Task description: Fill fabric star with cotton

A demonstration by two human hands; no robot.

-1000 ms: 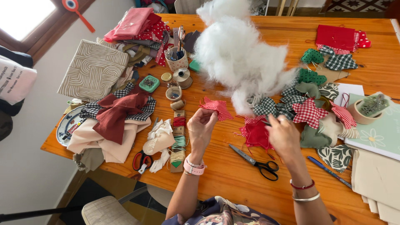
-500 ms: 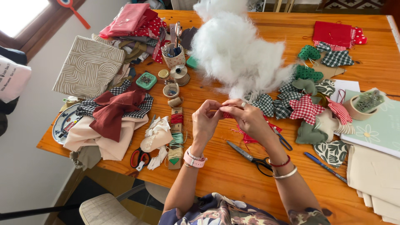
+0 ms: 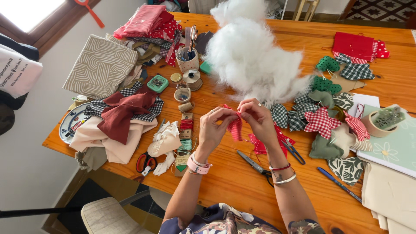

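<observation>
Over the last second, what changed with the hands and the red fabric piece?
The right hand came up from the red scraps by the scissors and joined the left hand; both now pinch the red checked fabric piece, first held by the left alone. The stuffing pile, scissors and sewn shapes stayed put.

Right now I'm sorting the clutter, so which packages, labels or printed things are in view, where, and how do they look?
White bag: far left, off the table, dark print.
Round plate: table's left edge under the cloth pile, grey with a printed sticker.
Thread card: left of the left hand, tan, wound red and green.
Green booklet: right edge, white flower drawing.
</observation>
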